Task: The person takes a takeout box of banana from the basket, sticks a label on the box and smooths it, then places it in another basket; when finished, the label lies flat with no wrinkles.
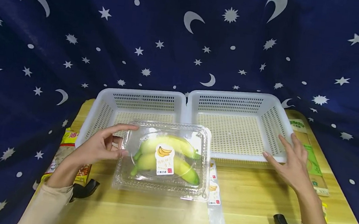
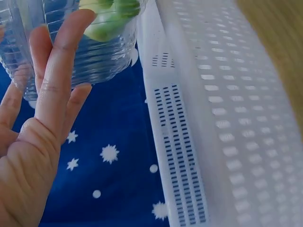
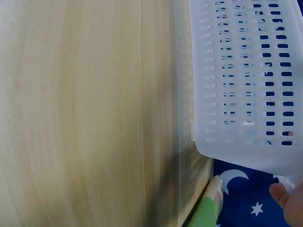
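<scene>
A clear plastic clamshell box (image 1: pixel 202 143) with a banana sticker (image 1: pixel 164 163) on its lid holds green-yellow bananas (image 1: pixel 190 169). My left hand (image 1: pixel 102 146) grips the box by its left side, thumb and fingers on the edge. In the left wrist view the left hand (image 2: pixel 47 109) has its fingers against the ribbed plastic, with the box tilted. My right hand (image 1: pixel 295 166) rests with spread fingers at the front right corner of the right white basket (image 1: pixel 234 156). Only part of the right hand (image 3: pixel 291 203) shows in the right wrist view, beside the basket corner.
A second white basket (image 1: pixel 100 118) stands to the left, behind the box. A strip of banana stickers (image 1: pixel 217 218) lies on the wooden table (image 1: pixel 255 204). Food packets (image 1: pixel 63 154) lie at the left, and a green-brown package (image 1: pixel 313 160) at the right. Starry cloth (image 1: pixel 174 35) hangs behind.
</scene>
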The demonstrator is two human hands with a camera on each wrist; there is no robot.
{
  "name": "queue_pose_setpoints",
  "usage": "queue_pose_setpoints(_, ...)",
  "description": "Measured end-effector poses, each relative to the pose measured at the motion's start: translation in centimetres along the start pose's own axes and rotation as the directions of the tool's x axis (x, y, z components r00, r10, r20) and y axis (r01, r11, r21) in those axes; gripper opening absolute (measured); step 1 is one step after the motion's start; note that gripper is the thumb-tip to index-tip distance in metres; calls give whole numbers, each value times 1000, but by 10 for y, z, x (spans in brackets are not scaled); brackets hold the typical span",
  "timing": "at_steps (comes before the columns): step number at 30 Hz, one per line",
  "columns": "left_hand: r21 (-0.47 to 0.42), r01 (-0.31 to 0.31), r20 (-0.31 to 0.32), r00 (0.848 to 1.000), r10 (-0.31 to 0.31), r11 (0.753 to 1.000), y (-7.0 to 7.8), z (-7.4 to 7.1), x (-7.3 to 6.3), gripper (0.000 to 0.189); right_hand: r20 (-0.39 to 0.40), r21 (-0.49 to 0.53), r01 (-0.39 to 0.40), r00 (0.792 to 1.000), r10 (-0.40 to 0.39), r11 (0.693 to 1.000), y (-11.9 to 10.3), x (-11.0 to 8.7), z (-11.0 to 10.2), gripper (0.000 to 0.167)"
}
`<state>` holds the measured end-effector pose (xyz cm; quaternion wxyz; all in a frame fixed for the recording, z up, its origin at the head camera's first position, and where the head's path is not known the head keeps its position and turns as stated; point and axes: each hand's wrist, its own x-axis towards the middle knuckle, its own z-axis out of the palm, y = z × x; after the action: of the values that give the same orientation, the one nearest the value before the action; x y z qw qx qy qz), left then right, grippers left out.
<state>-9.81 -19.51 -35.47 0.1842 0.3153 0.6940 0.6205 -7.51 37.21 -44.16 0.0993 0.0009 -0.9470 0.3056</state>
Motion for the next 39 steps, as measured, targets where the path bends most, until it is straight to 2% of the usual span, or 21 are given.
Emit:
queue_pose_setpoints(2, 30, 28, -11, 1000, -28, 999, -1, -3, 15, 68, -1, -3, -3, 1000, 3, 1000, 0, 0, -1, 83)
queue_pose_setpoints(7, 92, 52, -24, 998, -50, 994, -4, -5, 53, 64, -5, -16, 2, 1000, -2, 1000, 1, 0, 0, 83)
queue_pose_setpoints(13, 125, 122, -31, 992, -119, 985, -4, -4, 98, 65, 2, -22, -7, 1000, 7, 1000, 1, 0, 1, 83)
queue_pose_setpoints(18, 148, 155, -45, 988, -150, 977, -9, -1, 137, 67, 4, -13, -4, 1000, 4, 1000, 1, 0, 0, 84)
queue_pose_setpoints(24, 48, 159, -27, 987, -158, 986, -17, 7, 179, 66, 0, 1, -3, 1000, 3, 1000, 1, 0, 0, 83)
queue_pose_setpoints(26, 22, 168, -29, 985, -168, 986, -20, 11, 190, 66, -3, 3, -4, 1000, 4, 1000, 0, 0, 0, 83)
queue_pose_setpoints(33, 40, 226, -85, 971, -222, 973, -32, 30, 224, 62, -5, -4, -7, 1000, 7, 1000, 0, 1, 0, 82)
queue_pose_setpoints(39, 66, 238, -55, 970, -235, 969, -45, 52, 245, 64, -3, -8, -10, 1000, 10, 1000, 0, 1, 0, 83)
